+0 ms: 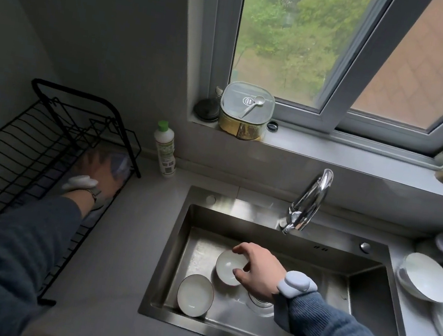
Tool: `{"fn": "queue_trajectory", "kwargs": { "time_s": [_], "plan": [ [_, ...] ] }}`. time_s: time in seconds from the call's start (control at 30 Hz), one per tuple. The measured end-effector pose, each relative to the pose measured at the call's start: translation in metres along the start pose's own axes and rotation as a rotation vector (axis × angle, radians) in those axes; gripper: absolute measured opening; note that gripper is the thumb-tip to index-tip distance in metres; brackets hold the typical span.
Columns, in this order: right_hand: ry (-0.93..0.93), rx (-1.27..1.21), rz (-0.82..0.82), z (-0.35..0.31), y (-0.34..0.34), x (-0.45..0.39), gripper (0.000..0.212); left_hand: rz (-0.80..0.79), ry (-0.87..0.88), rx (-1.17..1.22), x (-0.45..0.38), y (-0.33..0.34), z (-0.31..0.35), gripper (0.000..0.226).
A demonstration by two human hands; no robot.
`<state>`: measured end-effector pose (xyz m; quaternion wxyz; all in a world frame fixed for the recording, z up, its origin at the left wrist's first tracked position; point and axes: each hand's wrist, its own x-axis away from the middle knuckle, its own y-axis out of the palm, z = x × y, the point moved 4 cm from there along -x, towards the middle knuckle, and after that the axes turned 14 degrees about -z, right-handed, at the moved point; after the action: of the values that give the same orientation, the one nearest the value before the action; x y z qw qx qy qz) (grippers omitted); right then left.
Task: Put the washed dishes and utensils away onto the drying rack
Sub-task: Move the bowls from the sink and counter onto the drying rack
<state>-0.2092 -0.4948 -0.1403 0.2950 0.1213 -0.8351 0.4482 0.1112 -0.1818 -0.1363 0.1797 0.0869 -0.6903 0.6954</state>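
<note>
Here: right hand (257,272) grips bowl (227,267); left hand (101,171) blurred, grip unclear; labels unreadable.

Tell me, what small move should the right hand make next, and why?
Probably lift the bowl out of the sink toward the drying rack: the right hand already grips its rim, while the blurred left hand is at the rack.
</note>
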Motion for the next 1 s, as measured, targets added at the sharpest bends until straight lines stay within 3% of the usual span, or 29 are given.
{"fn": "queue_trajectory", "kwargs": {
  "time_s": [0.13, 0.37, 0.5, 0.67, 0.8, 0.9, 1.0],
  "plan": [
    [0.023, 0.002, 0.013, 0.011, 0.004, 0.006, 0.045, 0.04, 0.013, 0.104, -0.008, 0.008, -0.005, 0.059],
    [0.074, -0.032, 0.009, 0.03, 0.016, 0.027, 0.045, 0.018, -0.012, 0.113, 0.003, 0.018, 0.005, 0.086],
    [0.136, -0.064, 0.009, 0.05, 0.038, 0.047, 0.044, -0.022, 0.111, 0.108, 0.051, 0.032, 0.051, 0.101],
    [0.209, -0.107, -0.08, 0.069, 0.069, 0.057, 0.047, 0.04, 0.384, 0.08, 0.13, 0.065, 0.112, 0.081],
    [0.307, -0.157, -0.144, 0.088, 0.093, 0.065, 0.048, -0.279, 0.563, 0.079, 0.178, 0.133, 0.161, 0.062],
    [0.355, -0.187, -0.187, 0.096, 0.105, 0.065, 0.049, -0.522, 0.471, 0.116, 0.189, 0.182, 0.175, 0.058],
    [0.383, -0.189, -0.242, 0.107, 0.114, 0.062, 0.053, -0.647, 0.376, 0.08, 0.191, 0.217, 0.179, 0.057]
  ]
}}
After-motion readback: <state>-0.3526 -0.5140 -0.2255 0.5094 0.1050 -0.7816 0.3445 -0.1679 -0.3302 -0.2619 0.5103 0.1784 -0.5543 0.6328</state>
